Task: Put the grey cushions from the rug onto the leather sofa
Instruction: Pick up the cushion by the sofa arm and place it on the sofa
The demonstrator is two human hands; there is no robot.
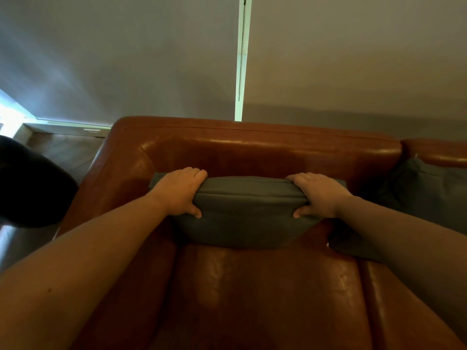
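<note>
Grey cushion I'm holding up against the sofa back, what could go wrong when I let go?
The grey cushion stands on its lower edge, held only at the top by the left hand and right hand, so it may tip forward onto the slick leather sofa seat. It could also crowd the second cushion at its right.

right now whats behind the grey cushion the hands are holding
Behind the grey cushion, held upright by the left hand and right hand, rises the leather sofa backrest. The lower backrest and rear seat are hidden by the cushion.
</note>
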